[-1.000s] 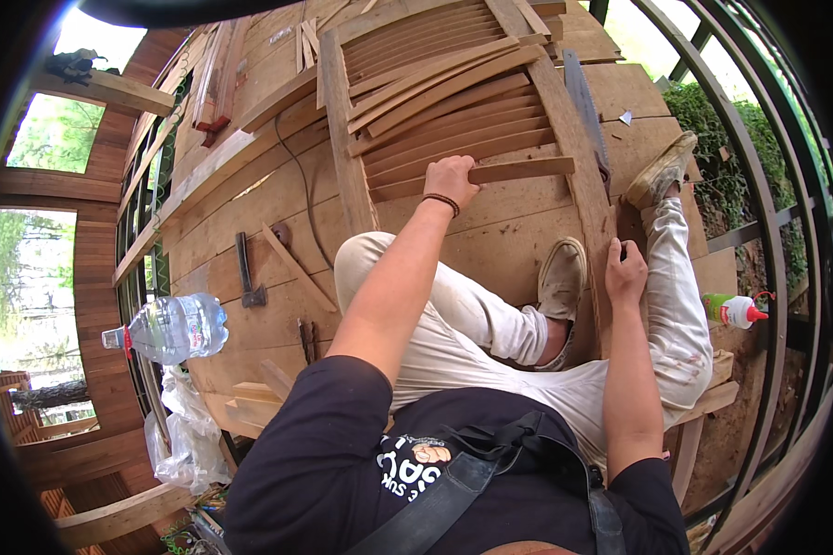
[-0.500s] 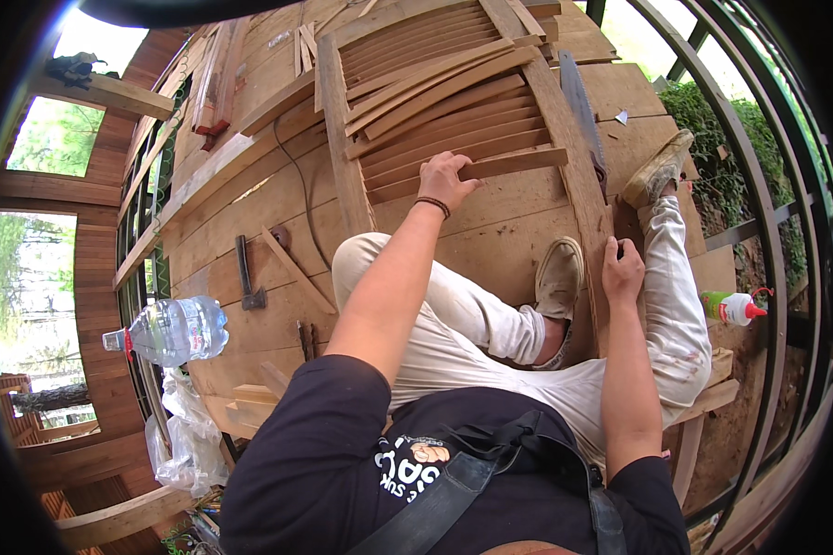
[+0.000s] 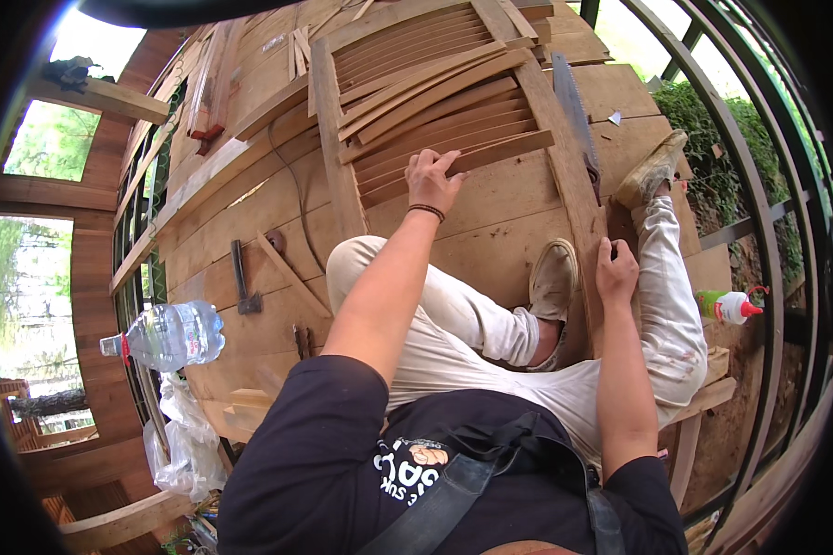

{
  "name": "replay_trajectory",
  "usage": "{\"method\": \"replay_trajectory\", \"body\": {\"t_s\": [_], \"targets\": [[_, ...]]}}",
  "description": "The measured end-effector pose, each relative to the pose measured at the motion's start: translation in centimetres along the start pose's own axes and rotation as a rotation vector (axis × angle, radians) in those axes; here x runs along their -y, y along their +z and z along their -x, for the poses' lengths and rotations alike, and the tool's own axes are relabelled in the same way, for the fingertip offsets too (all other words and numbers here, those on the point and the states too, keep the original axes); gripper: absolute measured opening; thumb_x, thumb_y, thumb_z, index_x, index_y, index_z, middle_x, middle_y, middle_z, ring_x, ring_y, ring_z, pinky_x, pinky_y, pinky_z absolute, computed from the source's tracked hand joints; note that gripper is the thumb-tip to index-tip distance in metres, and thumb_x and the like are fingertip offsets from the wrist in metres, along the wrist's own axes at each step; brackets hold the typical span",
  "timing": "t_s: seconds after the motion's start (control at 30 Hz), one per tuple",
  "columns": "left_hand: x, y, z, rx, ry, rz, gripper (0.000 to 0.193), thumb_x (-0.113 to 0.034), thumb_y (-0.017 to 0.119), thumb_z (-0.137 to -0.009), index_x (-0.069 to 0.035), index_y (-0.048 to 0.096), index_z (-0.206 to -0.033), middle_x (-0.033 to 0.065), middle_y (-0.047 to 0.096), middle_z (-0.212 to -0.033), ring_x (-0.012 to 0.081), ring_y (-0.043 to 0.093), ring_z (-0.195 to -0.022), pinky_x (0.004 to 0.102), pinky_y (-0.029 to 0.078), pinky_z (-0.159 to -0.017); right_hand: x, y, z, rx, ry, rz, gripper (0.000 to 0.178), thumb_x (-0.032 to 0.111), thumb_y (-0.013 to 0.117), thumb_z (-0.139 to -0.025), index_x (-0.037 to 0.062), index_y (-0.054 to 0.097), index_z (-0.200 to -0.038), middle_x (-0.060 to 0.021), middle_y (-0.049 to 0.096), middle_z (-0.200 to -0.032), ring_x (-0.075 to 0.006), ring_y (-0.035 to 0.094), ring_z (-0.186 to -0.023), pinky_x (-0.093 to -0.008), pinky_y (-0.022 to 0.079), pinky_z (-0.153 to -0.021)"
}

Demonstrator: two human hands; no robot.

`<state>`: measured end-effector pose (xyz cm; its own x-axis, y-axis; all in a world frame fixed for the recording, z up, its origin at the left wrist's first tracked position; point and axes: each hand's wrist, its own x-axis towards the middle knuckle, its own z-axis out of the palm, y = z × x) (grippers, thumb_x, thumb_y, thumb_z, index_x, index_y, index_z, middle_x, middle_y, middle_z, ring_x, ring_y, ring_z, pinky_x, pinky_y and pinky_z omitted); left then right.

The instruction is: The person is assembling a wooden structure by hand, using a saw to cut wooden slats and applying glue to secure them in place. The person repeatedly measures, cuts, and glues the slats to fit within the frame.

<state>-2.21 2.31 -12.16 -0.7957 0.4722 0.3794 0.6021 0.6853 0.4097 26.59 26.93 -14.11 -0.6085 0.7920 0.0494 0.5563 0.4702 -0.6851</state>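
Observation:
A wooden louvre frame (image 3: 548,118) lies before me, with several slats set across it. My left hand (image 3: 434,179) is closed around the nearest slat (image 3: 516,148), whose right end sits over the inner edge of the right side rail. My right hand (image 3: 617,270) has its fingers curled against the near end of that same rail, thumb along its edge; its fingertips are partly hidden. Two loose slats (image 3: 453,92) rest slantwise on top of the others. Just right of the frame lies a handsaw (image 3: 572,102).
A hammer (image 3: 241,277) and a thin wood strip (image 3: 292,273) lie on the plank floor to the left. Nearer stands a large clear water bottle (image 3: 176,335). A glue bottle (image 3: 731,306) is at the right, beside the metal railing (image 3: 759,213). My shoe (image 3: 555,277) is inside the frame.
The whole view has shifted slightly. My left hand stays at the nearest slat, whose right end has tilted up a little and drawn back leftward. My right hand keeps its place on the rail.

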Motion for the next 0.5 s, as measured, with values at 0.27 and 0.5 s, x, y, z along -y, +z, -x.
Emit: {"method": "replay_trajectory", "body": {"t_s": [0.27, 0.5], "targets": [[-0.9, -0.8, 0.6, 0.053, 0.034, -0.121, 0.049, -0.028, 0.088, -0.074, -0.021, 0.077, -0.121, 0.0032, 0.061, -0.106, 0.0279, 0.056, -0.111, 0.0438, 0.045, -0.097, 0.5, -0.2, -0.1, -0.005, 0.02, 0.002, 0.035, 0.035, 0.062, -0.098, 0.0006, 0.069, -0.092, -0.0238, 0.071, -0.094, -0.0452, 0.067, -0.092, -0.0507, 0.051, -0.082], [-2.8, -0.2, -0.2, 0.09, 0.09, -0.147, 0.057, -0.019, 0.083, -0.077, -0.019, 0.068, -0.132, 0.0062, 0.058, -0.125, 0.0279, 0.051, -0.127, 0.0444, 0.042, -0.107, -0.1, 0.2, -0.9, 0.041, 0.1, 0.004, 0.044, 0.043, 0.06, -0.098, 0.0, 0.069, -0.097, -0.0262, 0.071, -0.099, -0.0465, 0.066, -0.098, -0.0532, 0.051, -0.086]]}}
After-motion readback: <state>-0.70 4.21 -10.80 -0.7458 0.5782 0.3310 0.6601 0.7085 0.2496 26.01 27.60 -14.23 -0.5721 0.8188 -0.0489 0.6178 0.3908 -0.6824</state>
